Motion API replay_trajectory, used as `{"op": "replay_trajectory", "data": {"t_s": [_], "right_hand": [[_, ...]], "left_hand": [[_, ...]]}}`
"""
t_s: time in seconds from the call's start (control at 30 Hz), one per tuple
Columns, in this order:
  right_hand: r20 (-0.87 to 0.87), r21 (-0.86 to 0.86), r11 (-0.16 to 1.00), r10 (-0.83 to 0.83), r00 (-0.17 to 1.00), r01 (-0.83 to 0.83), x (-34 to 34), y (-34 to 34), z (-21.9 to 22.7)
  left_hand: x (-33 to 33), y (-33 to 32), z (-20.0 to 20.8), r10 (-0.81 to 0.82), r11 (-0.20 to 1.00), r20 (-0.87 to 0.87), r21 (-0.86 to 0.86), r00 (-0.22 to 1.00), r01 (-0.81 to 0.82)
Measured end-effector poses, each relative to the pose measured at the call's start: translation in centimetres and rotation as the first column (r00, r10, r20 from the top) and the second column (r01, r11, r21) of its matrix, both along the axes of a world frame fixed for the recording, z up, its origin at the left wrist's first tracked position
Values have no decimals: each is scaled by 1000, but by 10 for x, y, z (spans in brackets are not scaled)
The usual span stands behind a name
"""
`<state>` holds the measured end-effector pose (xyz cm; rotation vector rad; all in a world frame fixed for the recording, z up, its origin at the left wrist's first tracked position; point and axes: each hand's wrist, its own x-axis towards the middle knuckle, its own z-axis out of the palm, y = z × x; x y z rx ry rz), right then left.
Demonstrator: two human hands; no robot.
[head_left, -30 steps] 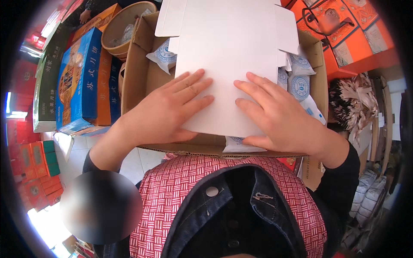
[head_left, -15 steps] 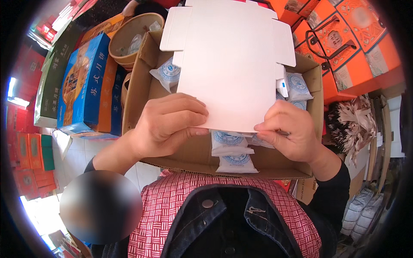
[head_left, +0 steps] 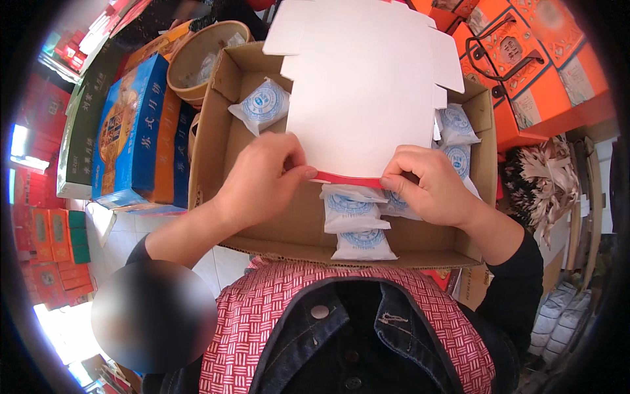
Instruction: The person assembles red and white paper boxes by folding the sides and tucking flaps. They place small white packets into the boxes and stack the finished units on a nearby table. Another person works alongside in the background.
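While its near edge is pinched at both corners, the white card sheet (head_left: 364, 98) is held over the brown cardboard box (head_left: 213, 151), slanting away toward the top of the view. The left corner is gripped between thumb and curled fingers of the left hand (head_left: 264, 169); the right corner is taken in the same way by the right hand (head_left: 425, 182). Between them a narrow red strip (head_left: 351, 178) is shown along the edge, slightly bowed.

The sheet is judged light and fairly stiff, yet easily bent along its creases; its smooth face may be a little slippery, and its side flaps (head_left: 448, 62) could be crumpled if squeezed. It is best held by the plain near edge, with the two grips well apart, so that sagging is limited. The wrapped packets (head_left: 357, 213) below are probably soft-skinned and crushable, and are better not pressed.

The sheet's far end is cut off by the upper border, and its underside is hidden. Whether it is resting on packets beneath cannot be made out. Several fingertips are concealed by the curled hands, and the lower left is masked by a blurred round patch (head_left: 154, 316).
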<state>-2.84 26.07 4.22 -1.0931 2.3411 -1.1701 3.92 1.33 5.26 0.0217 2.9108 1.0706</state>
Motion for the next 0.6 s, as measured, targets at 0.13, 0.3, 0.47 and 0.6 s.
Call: {"op": "replay_trajectory", "data": {"t_s": [0.13,0.3,0.47,0.6], "right_hand": [[71,-87,996,-27,997,33,-8,4,-5],[123,-143,989,-22,992,39,-7,6,-3],[-158,-371,881,-372,915,294,-2,26,11],[240,-381,795,-407,881,472,13,72,22]], "left_hand": [[-2,-5,-15,127,972,-35,205,991,-118],[-9,-24,-32,-88,679,150,733,985,-51],[-8,-5,-26,112,652,199,725,974,-223],[-8,-6,-21,124,600,140,778,982,-187]]}}
